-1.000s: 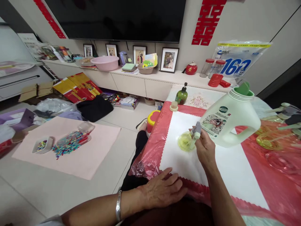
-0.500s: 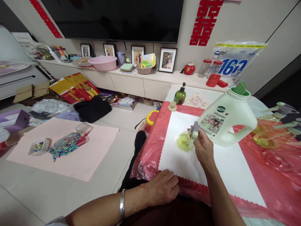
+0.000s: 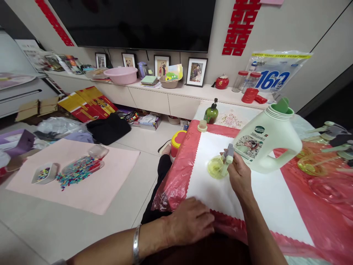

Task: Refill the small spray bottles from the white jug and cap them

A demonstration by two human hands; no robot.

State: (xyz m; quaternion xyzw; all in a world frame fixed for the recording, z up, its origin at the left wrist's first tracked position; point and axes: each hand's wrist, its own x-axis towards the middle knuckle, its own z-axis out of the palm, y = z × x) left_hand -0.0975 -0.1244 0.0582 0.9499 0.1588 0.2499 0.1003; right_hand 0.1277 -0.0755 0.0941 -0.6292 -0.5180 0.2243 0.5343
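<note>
My right hand (image 3: pixel 239 172) is closed round the grey and pale-green trigger head of a spray bottle (image 3: pixel 216 167). This clear, rounded bottle with yellowish liquid stands on a white scalloped sheet (image 3: pixel 204 191). Just beyond the hand is a large pale-green detergent jug (image 3: pixel 264 140), uncapped, with a green piece in its mouth. My left hand (image 3: pixel 191 221) lies palm down at the near edge of the table, with fingers loosely bent and slightly apart and nothing visible in them. A silver bracelet circles the left wrist.
Red plastic film (image 3: pixel 176 184) covers the table. A green pump bottle (image 3: pixel 211 112) and a translucent cap (image 3: pixel 202 126) are at the back. More spray bottles (image 3: pixel 317 158) stand at the right. On the floor, a pink sheet (image 3: pixel 110 173) bears colourful beads (image 3: pixel 74 175) and a white box (image 3: pixel 45 173).
My left hand has shifted slightly right and its fingers have loosened from a tighter curl. My right hand keeps its hold on the spray bottle, almost unmoved.
</note>
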